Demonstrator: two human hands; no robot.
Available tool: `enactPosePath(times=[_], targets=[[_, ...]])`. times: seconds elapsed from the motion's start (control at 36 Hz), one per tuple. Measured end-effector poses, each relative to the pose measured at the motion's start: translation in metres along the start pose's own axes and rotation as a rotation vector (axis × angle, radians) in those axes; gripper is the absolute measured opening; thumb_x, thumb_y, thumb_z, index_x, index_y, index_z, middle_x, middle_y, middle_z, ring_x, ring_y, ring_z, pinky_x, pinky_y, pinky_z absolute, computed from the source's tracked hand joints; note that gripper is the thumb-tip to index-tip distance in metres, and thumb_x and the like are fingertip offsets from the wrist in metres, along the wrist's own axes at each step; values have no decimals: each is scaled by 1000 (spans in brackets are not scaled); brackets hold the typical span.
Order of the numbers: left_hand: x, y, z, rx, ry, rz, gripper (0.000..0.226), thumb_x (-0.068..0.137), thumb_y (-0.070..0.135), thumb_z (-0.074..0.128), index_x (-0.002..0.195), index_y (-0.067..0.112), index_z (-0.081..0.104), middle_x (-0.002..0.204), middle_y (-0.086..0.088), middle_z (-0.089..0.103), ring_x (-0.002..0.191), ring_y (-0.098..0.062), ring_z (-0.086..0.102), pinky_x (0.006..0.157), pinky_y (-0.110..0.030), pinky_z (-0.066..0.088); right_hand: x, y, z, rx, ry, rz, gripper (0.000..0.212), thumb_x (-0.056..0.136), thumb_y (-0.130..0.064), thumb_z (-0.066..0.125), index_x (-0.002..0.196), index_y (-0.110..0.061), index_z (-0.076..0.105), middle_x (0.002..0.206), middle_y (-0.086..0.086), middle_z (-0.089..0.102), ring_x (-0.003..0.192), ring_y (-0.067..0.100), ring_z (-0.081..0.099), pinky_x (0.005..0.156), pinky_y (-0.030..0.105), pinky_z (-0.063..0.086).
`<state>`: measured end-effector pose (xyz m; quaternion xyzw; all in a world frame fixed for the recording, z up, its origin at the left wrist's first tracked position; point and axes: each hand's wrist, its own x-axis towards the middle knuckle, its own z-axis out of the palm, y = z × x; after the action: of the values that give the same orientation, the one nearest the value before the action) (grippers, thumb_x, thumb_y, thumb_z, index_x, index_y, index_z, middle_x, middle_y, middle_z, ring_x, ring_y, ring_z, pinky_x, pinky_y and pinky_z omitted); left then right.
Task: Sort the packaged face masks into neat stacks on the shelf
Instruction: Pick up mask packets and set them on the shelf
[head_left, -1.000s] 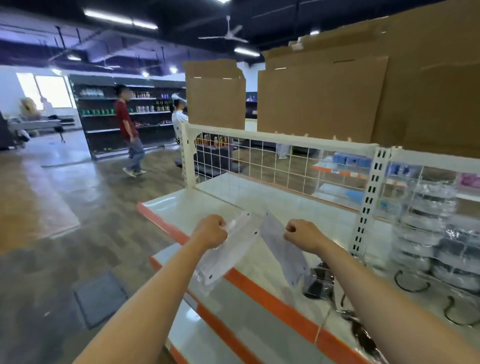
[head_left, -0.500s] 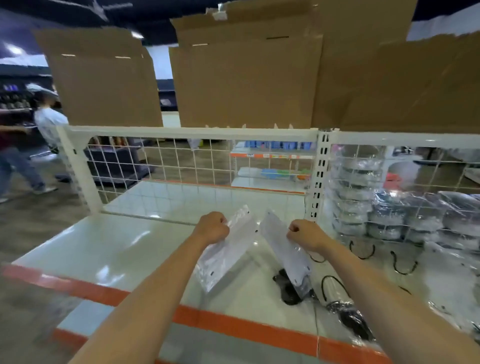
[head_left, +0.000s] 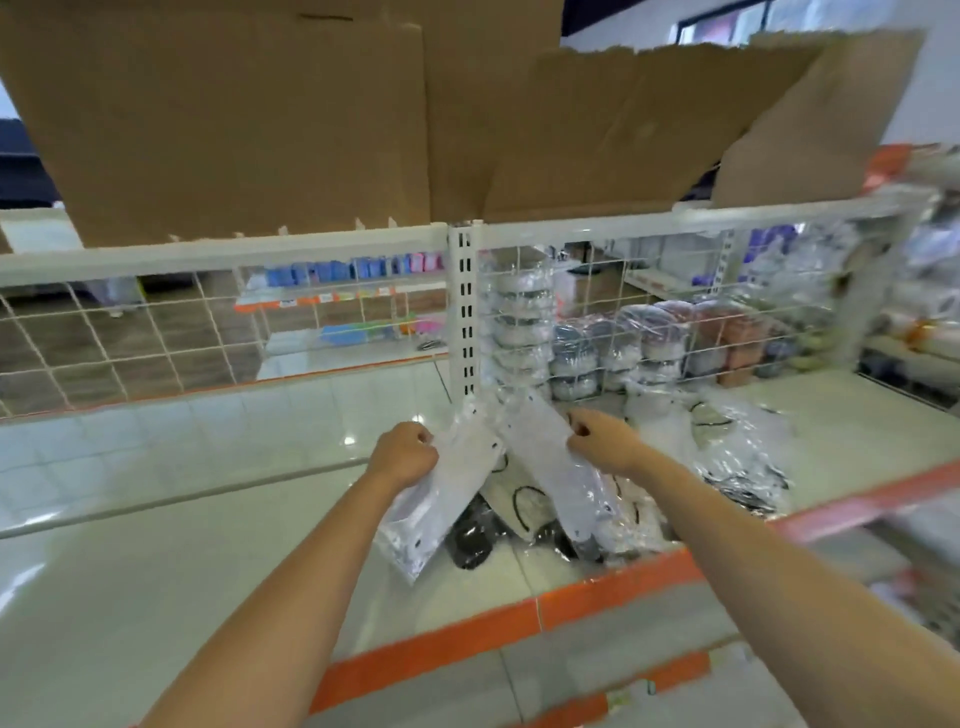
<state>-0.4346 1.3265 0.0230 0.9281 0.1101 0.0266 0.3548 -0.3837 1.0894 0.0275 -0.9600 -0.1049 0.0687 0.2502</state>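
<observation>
On the left the shelf (head_left: 156, 519) is bare white board with an orange front edge, a wire grid (head_left: 130, 338) standing along its far side and cardboard (head_left: 234, 119) propped above. Moving right, the left hand (head_left: 402, 454) is curled tight round the top edge of a clear mask packet (head_left: 436, 509) that hangs down over the near part of the shelf. Just beside it the right hand (head_left: 602, 441) pinches a second packet (head_left: 556, 483) the same way — the two packets lean toward each other at the top, close in front of the white upright post (head_left: 464, 312). Under them, on the shelf, lies a loose heap (head_left: 519, 525) of packets with dark masks and black ear loops showing, plainly not yet sorted. Farther right a second loose pile (head_left: 737, 452) sprawls toward the orange edge. At the far side, against the grid, stand the stacks (head_left: 597, 353) already made: a tall pale one next to the post, then lower grey and reddish ones to its right, though blur hides how tidy they are. So I'd judge the job partly done — several stacks are up, two packets are in hand, and both heaps remain to be worked through.
</observation>
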Motion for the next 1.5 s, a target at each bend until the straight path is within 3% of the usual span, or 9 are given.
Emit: enactPosePath(times=[0.22,0.36,0.58,0.72,0.83,1.11,1.28,1.39,1.5], targets=[[14,22,42,11,-78,63,27,82,-6,44,73,20,43,68,6,37,66,-14,42,60,-27,32,-30,49,-14,14,69,119,27,90,-11,49,67,-15,35,67,0,39,68,19,37,55,28,26],[20,46,63,76,-139,146,19,84,-4,45,92,12,53,87,-3,48,83,-20,47,72,-29,39,-42,82,-24,120,142,191,5,88,-9,51,83,-9,51,75,4,48,76,21,43,53,23,30],[39,67,94,84,-135,158,19,83,-8,46,87,10,50,78,2,45,65,-8,39,58,-18,34,-25,114,-39,163,92,201,6,89,-10,51,84,-7,51,68,-2,44,60,11,39,51,22,31],[53,83,103,43,-87,94,19,86,-6,46,96,10,53,95,-4,52,87,-19,48,74,-27,40,7,126,-52,235,63,165,12,88,-8,53,77,-8,48,65,-1,43,57,10,39,51,22,31],[63,103,113,-5,-27,1,16,87,0,49,94,14,52,91,-2,52,81,-18,47,64,-26,39,34,139,-65,370,63,146,22,87,-2,50,67,-11,45,62,4,44,55,16,40,51,23,32],[90,149,152,-87,45,-107,15,87,-1,47,90,14,50,98,-9,49,90,-21,48,74,-26,37,83,206,-89,382,71,124,26,86,-3,48,63,-11,39,61,5,39,57,18,38,56,25,30],[89,158,176,-71,176,-146,43,87,1,45,129,8,49,120,-14,57,92,-22,49,73,-28,38,103,243,-91,235,188,203,31,88,-6,45,60,-16,37,62,1,41,73,23,44,55,27,29],[86,174,182,74,288,-17,29,90,4,48,118,6,54,114,-10,60,88,-18,51,71,-26,37,110,237,-95,190,380,103,23,91,-11,45,69,-13,41,68,4,45,63,21,43,52,30,30],[84,185,204,193,230,159,21,93,15,52,113,17,59,108,-1,66,85,-13,58,71,-25,46,110,224,-75,30,217,-105,15,93,-21,49,80,-14,53,87,6,54,75,21,51,64,30,40]])
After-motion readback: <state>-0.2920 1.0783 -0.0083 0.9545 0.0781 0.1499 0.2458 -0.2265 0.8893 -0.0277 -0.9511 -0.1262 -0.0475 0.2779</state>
